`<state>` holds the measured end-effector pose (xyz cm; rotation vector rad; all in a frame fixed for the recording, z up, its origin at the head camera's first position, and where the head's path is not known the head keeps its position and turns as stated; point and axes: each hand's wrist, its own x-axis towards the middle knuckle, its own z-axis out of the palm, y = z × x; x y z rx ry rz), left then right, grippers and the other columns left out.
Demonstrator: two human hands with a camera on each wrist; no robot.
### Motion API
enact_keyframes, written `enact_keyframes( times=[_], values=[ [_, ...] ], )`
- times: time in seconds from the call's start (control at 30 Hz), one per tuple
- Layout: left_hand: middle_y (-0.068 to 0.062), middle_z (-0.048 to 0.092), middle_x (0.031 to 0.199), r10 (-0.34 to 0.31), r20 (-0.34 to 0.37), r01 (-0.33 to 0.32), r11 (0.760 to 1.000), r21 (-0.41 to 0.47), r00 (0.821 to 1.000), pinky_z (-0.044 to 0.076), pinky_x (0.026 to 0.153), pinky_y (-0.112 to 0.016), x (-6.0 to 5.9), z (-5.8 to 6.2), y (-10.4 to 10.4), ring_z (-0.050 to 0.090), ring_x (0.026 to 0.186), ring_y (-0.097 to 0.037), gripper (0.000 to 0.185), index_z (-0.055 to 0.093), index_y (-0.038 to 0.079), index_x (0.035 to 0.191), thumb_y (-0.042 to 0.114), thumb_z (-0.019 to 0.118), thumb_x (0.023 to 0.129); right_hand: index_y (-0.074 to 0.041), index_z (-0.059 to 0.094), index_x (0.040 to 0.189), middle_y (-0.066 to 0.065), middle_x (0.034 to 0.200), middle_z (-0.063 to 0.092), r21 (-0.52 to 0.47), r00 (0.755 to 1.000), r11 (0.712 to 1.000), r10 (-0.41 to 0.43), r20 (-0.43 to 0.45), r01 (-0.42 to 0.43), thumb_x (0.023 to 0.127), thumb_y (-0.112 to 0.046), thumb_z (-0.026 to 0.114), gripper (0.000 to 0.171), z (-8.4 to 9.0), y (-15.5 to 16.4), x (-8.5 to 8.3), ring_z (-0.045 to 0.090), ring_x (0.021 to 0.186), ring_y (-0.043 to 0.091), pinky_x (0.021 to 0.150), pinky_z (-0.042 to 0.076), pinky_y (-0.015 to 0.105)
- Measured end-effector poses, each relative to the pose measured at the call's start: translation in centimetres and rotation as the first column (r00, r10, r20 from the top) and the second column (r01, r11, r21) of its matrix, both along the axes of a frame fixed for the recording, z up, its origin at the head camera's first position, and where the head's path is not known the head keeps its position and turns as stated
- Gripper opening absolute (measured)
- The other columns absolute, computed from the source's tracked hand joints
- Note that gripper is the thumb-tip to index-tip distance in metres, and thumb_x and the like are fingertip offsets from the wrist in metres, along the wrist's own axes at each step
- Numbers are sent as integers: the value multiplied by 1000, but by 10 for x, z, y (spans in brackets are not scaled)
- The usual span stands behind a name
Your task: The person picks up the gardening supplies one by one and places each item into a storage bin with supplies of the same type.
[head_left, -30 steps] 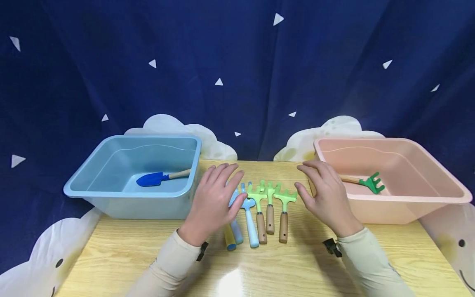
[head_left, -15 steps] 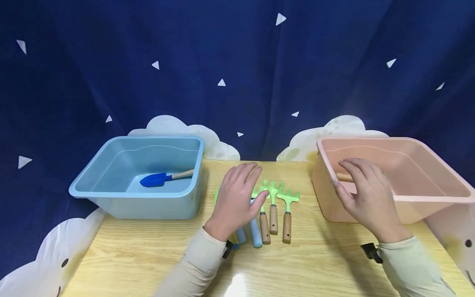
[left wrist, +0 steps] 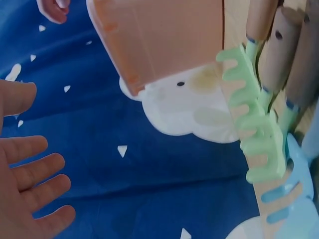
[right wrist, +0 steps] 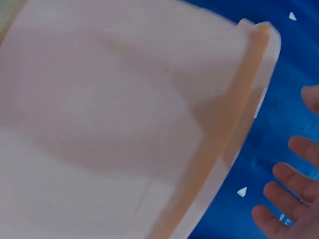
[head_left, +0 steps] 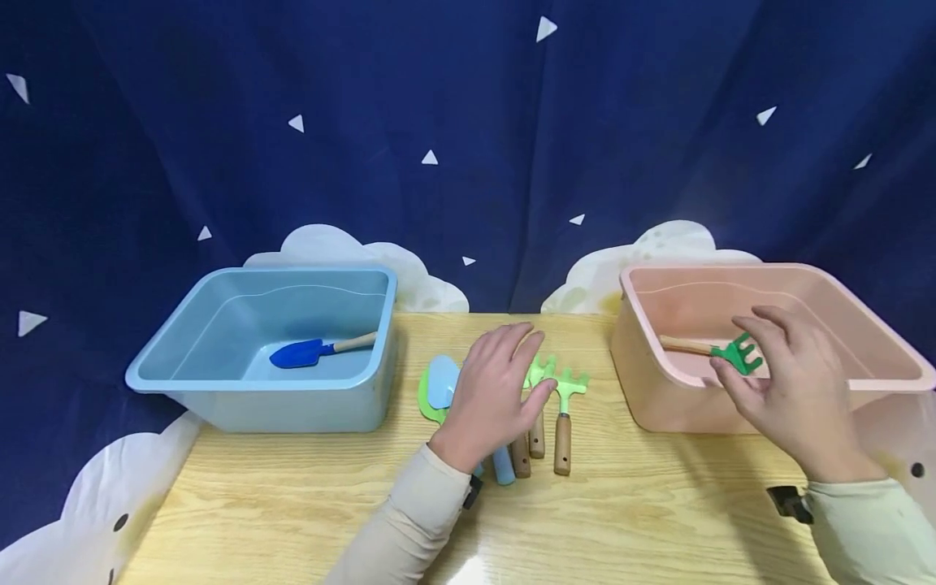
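Two hands are seen over the counter (head_left: 292, 520). The left hand (head_left: 497, 390), fingers relaxed and spread, is held over a row of small garden tools (head_left: 537, 406) at the counter's centre: pale green rake heads, wooden and blue handles. Several handles are hidden beneath it. The right hand (head_left: 797, 390), fingers loosely open and gripping nothing, is held at the pink bin (head_left: 841, 382) at 3 o'clock, beside a dark green rake (head_left: 734, 354) lying inside.
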<state>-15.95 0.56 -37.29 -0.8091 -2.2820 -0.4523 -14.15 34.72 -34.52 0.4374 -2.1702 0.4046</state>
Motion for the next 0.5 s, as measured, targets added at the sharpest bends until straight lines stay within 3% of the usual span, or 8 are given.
enact_keyframes(
  times=[0.17, 0.33, 0.5],
  values=[
    [-6, 60, 137, -22, 37, 24, 998, -53, 999, 45, 108, -40, 2, -1, 15, 57, 127, -23, 49, 59, 11, 131, 41, 65, 91, 4, 64, 118, 30, 134, 55, 28, 998, 999, -47, 44, 45, 86, -75, 48, 87, -5, 22, 5, 51, 121, 52, 96, 36, 66],
    [-7, 58, 139, -32, 40, 35, 997, -69, 999, 45, 109, -39, 2, -7, 22, 56, 129, -23, 47, 61, 13, 129, 42, 63, 93, 3, 62, 124, 30, 141, 52, 34, 991, 994, -106, 87, 103, 85, -78, 45, 92, -14, 40, 8, 49, 121, 57, 94, 33, 69],
    [-9, 56, 140, -26, 36, 29, 998, -64, 999, 46, 107, -40, 0, -14, 22, 55, 129, -25, 46, 62, 12, 128, 43, 63, 93, 1, 64, 123, 29, 137, 55, 17, 989, 990, -140, 49, 140, 81, -83, 45, 96, -28, 52, 5, 49, 122, 56, 96, 32, 70]
  ],
)
